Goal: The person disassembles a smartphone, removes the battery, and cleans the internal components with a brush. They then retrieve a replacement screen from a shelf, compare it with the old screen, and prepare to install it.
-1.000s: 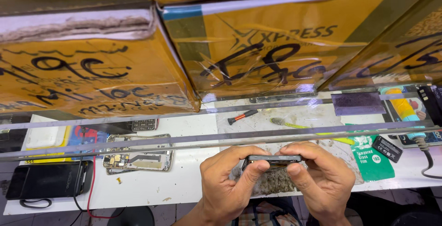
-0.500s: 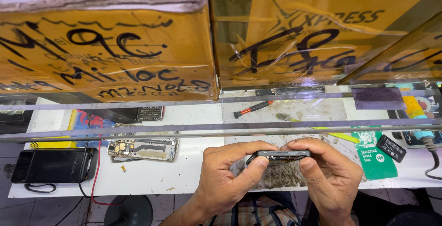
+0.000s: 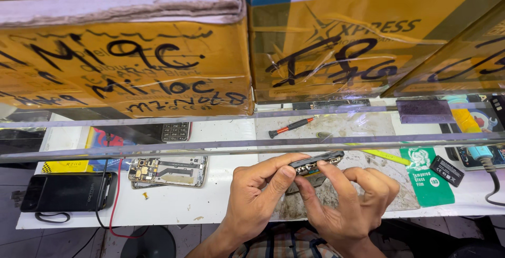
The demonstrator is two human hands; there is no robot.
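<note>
Both of my hands hold a small dark phone part (image 3: 317, 163) edge-on above a stained work mat (image 3: 363, 132). My left hand (image 3: 258, 192) grips its left end between thumb and fingers. My right hand (image 3: 350, 200) pinches its middle and right side from below, with the index fingertip on the exposed edge. An opened phone (image 3: 168, 169) with its circuit board showing lies on the white table (image 3: 173, 205) just left of my left hand.
Large yellow cardboard boxes (image 3: 131, 63) sit on a glass shelf (image 3: 252, 150) above the table. A red-handled screwdriver (image 3: 291, 127), a black power bank (image 3: 68, 191) with a red wire, a green packet (image 3: 425, 176), a small black battery (image 3: 447, 170) and a keypad phone (image 3: 175, 131) lie around.
The view has shifted left and closer. My hands have tilted the phone part so its right end sits higher, and my right index finger now presses on its edge.
</note>
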